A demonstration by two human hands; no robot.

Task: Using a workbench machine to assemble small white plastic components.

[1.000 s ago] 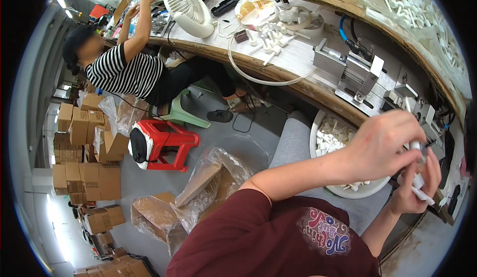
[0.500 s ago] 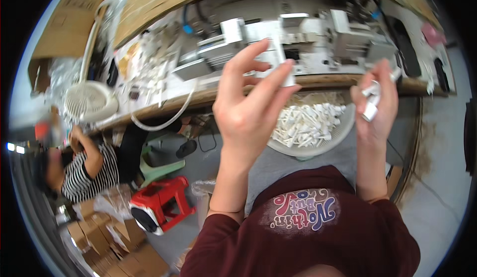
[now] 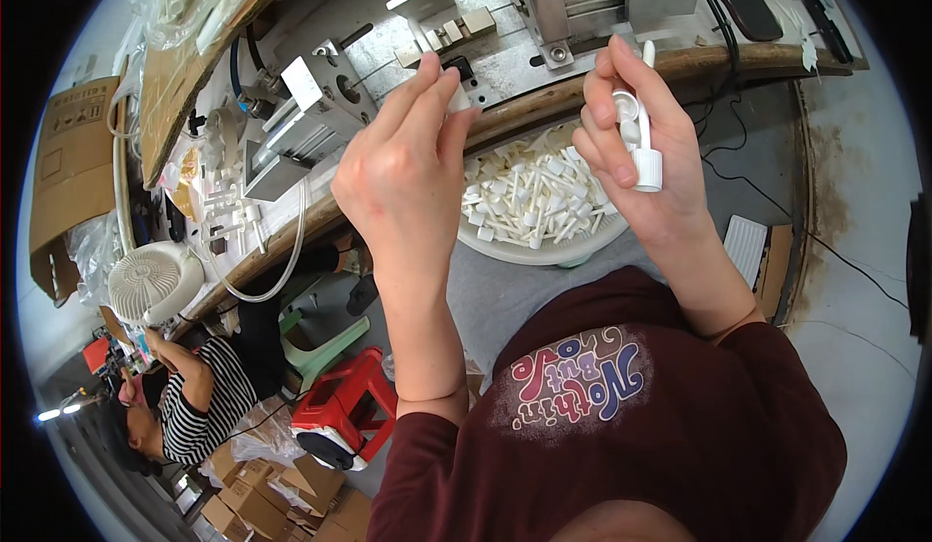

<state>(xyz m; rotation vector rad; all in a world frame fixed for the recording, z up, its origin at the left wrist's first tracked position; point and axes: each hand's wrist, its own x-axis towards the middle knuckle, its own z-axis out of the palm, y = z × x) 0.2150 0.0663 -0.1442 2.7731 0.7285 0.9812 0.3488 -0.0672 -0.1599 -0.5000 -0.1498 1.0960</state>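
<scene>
My left hand is raised at the front of a metal fixture, its fingers closed in a pinch. A small white piece shows between the fingertips; its full shape is hidden. My right hand, palm up with curled fingers, holds white plastic caps. One ribbed cap has its thin stem along the fingers, and a second cap shows its hollow open end. Below and between my hands is a pale round basin heaped with white stemmed caps.
Metal clamp blocks stand left and right of the fixture on the wooden-edged bench. A white fan, cardboard and loose white parts are at the left. A red stool and a seated person are lower left.
The view has turned and come closer to the bench. My left fingers, spread before, are now drawn together at the fixture. My right hand has tilted, showing its caps more plainly.
</scene>
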